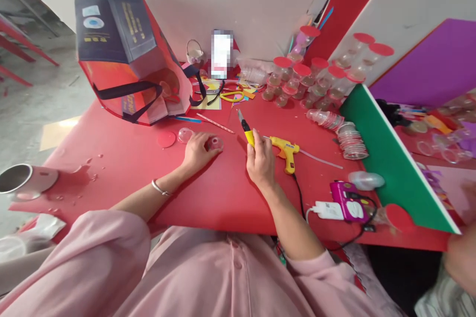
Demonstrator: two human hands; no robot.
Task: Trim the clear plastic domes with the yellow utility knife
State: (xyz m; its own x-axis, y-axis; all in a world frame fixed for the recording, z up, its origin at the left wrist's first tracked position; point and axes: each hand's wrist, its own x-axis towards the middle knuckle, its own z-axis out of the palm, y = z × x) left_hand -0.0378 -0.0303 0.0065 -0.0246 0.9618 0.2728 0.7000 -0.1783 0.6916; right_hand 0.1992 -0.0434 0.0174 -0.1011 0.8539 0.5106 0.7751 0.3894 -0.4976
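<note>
My left hand (200, 152) is closed around a small clear plastic cup (215, 143) on the red table. A round dark spot or hole shows on the cup's upper face. My right hand (261, 159) grips a yellow and black utility knife (246, 130), its blade pointing up and away from me. Just left of my left hand lies another clear plastic piece (185, 134), beside a flat red disc (166, 139). To the right of my right hand, a yellow glue gun (287, 151) lies on its side with a glue stick out of its back.
A large bag (126, 59) stands at the back left. Red-capped cup pairs (293, 79) crowd the back right, near stacked cups (351, 141) and a green divider (394, 158). A purple power adapter (349, 203) sits at right, a metal mug (28, 181) at far left, scissors (232, 95) behind.
</note>
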